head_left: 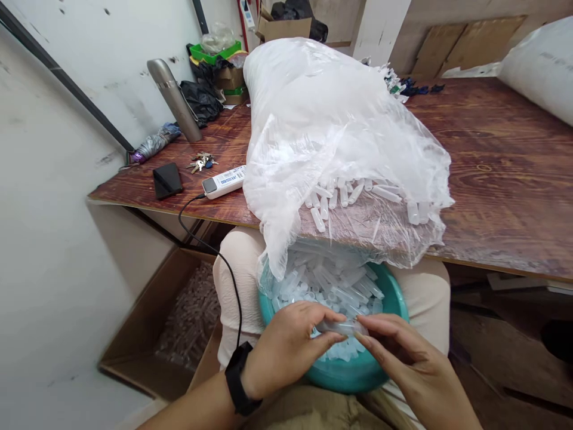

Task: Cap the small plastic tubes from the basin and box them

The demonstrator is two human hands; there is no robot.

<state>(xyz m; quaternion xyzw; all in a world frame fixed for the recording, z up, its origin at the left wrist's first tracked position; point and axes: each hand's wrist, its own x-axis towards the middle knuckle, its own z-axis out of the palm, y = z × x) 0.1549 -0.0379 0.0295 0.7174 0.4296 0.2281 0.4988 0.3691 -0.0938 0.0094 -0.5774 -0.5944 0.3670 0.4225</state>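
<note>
Between both hands, over a teal basin (400, 298) on my lap, is a translucent plastic tube (339, 327). My left hand (290, 334) grips one end of it between thumb and fingers. At the tube's other end, the fingertips of my right hand (403, 352) pinch; whether a small cap sits there I cannot make out. Many similar translucent tubes (344, 286) fill the basin below. A large clear plastic bag (322, 113) lies on the table with its mouth toward me, more tubes spilling out at its opening.
The wooden table (492, 173) holds a dark wallet-like object (167, 180), keys (202, 162), a white cabled device (224, 181) and a metal flask (174, 98). A cardboard box (129, 352) of small pieces stands at lower left. Another white bag (541, 68) lies at right.
</note>
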